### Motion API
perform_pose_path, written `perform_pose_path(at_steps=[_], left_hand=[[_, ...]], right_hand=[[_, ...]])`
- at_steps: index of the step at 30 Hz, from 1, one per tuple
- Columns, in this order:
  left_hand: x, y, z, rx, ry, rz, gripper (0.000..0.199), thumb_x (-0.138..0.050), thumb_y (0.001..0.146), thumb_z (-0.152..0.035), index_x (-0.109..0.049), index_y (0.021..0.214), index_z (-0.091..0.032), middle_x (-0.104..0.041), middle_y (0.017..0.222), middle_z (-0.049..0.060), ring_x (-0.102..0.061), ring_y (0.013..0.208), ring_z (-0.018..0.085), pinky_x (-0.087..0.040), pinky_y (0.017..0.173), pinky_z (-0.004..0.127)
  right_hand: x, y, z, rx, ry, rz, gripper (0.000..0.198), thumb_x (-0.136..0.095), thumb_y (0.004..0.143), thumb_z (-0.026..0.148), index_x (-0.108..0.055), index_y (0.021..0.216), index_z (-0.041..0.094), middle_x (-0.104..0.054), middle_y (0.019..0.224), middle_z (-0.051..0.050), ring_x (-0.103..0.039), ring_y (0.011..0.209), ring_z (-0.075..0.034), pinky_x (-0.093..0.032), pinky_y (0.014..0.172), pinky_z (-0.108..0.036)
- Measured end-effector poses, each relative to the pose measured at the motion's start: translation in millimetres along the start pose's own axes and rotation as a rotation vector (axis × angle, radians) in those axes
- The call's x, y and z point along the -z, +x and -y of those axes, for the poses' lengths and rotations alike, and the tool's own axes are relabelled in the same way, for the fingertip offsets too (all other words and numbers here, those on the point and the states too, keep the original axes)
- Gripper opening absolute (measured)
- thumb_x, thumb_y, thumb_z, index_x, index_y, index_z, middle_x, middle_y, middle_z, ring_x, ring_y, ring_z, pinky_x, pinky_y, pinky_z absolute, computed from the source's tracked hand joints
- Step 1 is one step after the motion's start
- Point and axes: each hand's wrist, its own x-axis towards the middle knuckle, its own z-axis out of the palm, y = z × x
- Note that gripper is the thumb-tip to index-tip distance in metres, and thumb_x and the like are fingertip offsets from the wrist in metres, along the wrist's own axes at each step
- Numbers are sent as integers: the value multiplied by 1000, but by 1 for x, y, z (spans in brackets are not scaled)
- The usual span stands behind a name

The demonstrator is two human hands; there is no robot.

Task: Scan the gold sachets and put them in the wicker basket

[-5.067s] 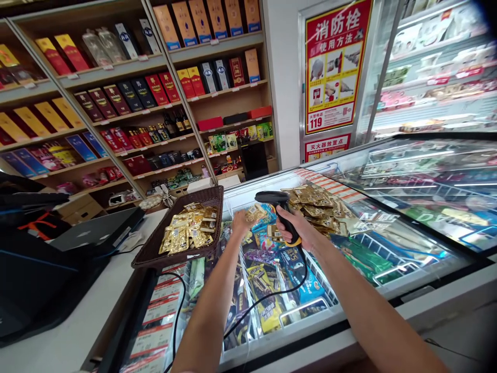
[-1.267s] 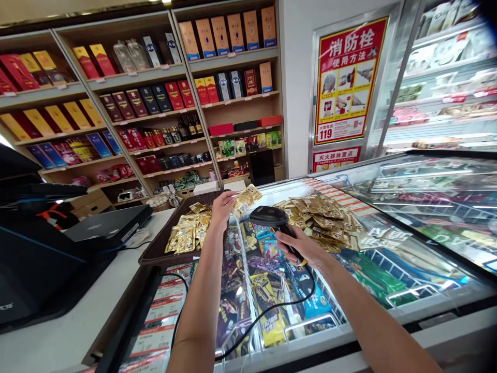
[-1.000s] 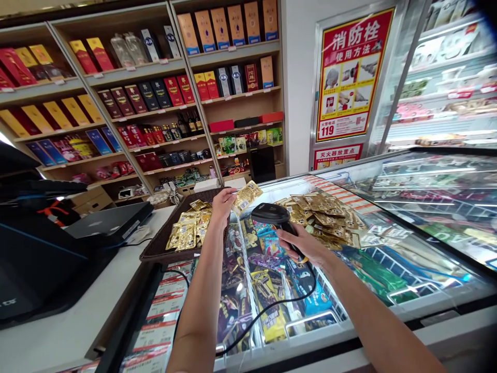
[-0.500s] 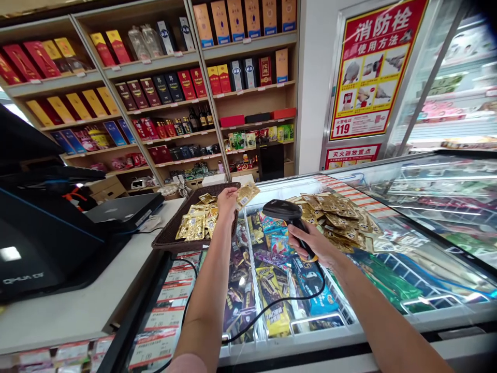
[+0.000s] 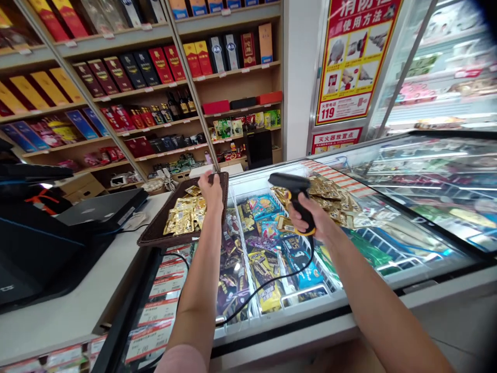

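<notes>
My right hand (image 5: 308, 215) is closed round the handle of a black barcode scanner (image 5: 289, 182), its head pointing left over the freezer. Just below the scanner, a gold packet (image 5: 285, 224) shows beside my right fingers; whether they touch it I cannot tell. My left hand (image 5: 212, 191) is over the right side of a brown woven basket (image 5: 155, 239), its fingers somewhat blurred and apart, with no packet visible in them. Several gold packets (image 5: 184, 215) lie in the basket. A heap of gold packets (image 5: 334, 199) rests on the freezer's glass behind the scanner.
The scanner's black cable (image 5: 267, 284) loops across the freezer, whose wire baskets hold colourful ice cream packs (image 5: 266, 274). Price labels (image 5: 155, 316) line the left edge. A counter (image 5: 112, 280) with a black machine (image 5: 34, 233) stands left; shelves of boxes (image 5: 142, 70) rise behind.
The gold packet has gone from my left hand, which has moved left over the basket. A gold packet now shows below the scanner. The view has tilted down and shifted right.
</notes>
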Motion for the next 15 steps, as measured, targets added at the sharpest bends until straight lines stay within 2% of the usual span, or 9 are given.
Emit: perform_pose_path(at_steps=[1,4,6,9,10,12,15], left_hand=[[-12,-14,-4,-49,-28,129,22,-60,82,-30,-61,102,-20,-60,112,8,-56,106,19,-42,95,30],[-42,-66,-7,-71,-29,667,17,-59,84,-32,-65,94,-20,-67,96,7,-62,89,20,-46,84,32],[-56,-103,-2,-76,103,1010,22,-64,81,-40,-67,92,-21,-68,98,9,-62,92,23,-46,83,35],[-68,-142,12,-172,328,1195,43,-81,59,-45,-67,91,-20,-66,107,11,-58,105,31,-43,91,39],[-69,-148,16,-210,362,1216,49,-84,55,-45,-67,93,-19,-65,108,12,-56,107,32,-41,92,40],[-69,-149,21,-254,397,1243,56,-87,50,-41,-66,97,-20,-65,105,12,-57,105,33,-42,91,40],[-63,-133,19,-214,444,1281,57,-89,43,-37,-68,93,-20,-67,96,10,-62,92,33,-46,78,37]], right_hand=[[5,-2,5,40,28,-23,48,-64,75,67,-55,93,23,-37,54,9,-21,34,-4,-20,33,-21],[17,-6,15,139,56,-149,60,-57,71,77,-56,101,26,-30,53,11,-11,34,-5,-14,31,-21],[21,-6,16,162,59,-204,63,-54,70,81,-56,101,26,-27,52,11,-9,34,-5,-13,30,-21],[21,-4,12,131,84,-167,63,-54,70,80,-56,101,26,-28,51,11,-10,32,-4,-15,29,-20],[20,-2,10,114,95,-139,62,-55,70,79,-56,101,26,-29,51,11,-11,32,-4,-16,29,-19],[17,1,7,85,118,-81,59,-57,71,77,-56,100,25,-31,52,11,-13,32,-4,-18,29,-18],[13,3,5,52,148,4,56,-60,72,74,-56,97,24,-33,52,11,-14,32,-4,-19,30,-18]])
